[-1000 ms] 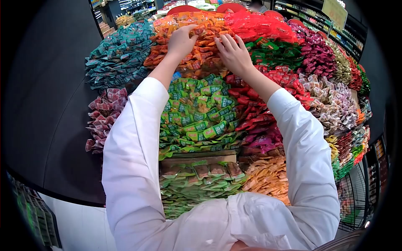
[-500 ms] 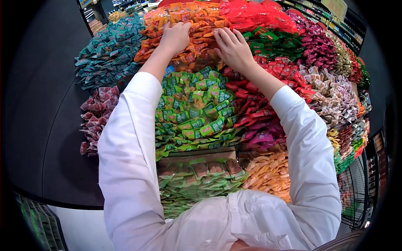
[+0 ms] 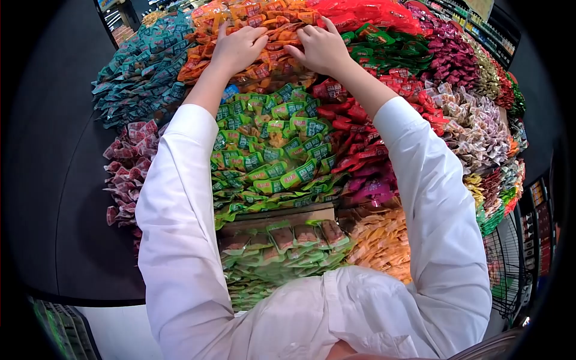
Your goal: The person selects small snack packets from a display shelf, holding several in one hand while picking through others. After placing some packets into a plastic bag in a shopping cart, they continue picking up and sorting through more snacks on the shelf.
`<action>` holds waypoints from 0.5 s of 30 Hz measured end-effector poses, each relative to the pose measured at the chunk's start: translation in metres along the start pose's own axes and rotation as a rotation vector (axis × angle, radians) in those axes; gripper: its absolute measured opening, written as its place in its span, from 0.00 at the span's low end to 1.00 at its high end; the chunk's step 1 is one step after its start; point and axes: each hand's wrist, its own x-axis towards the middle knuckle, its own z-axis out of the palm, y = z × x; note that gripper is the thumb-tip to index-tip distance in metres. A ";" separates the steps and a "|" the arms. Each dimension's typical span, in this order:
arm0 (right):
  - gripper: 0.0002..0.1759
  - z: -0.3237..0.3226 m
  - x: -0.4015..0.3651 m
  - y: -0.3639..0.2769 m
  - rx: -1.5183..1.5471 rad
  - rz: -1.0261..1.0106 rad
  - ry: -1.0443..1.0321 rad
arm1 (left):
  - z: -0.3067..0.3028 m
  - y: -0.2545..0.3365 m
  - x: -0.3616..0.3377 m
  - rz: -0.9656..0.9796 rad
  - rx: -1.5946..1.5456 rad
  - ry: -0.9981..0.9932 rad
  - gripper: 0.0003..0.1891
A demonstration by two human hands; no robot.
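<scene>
Both arms reach far forward over a display of small wrapped packets. My left hand rests on the orange packets at the back, its fingers apart and nothing seen held. Just to the right, my right hand lies at the right side of the same orange pile, near the red packets, thumb and fingers spread. Between my forearms are green packets, with dark red packets to their right. The fingertips of both hands touch the orange packets.
Teal packets and pink-white packets are at the left, beside a dark surface. Dark green packets and purple packets lie right. A wire cart stands at the lower right.
My left hand has shifted slightly left, with its fingers more spread. My right hand has moved a little up, its thumb now further from the fingers. The view has shifted slightly.
</scene>
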 end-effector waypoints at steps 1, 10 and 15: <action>0.31 0.003 0.005 0.001 0.015 0.026 -0.031 | -0.001 0.001 -0.002 -0.007 -0.002 0.001 0.20; 0.31 0.001 0.008 0.002 0.015 0.016 -0.028 | 0.005 0.008 0.002 0.040 0.126 -0.008 0.26; 0.27 -0.008 0.005 0.001 -0.015 0.047 -0.237 | 0.003 0.018 0.012 -0.086 0.187 -0.113 0.27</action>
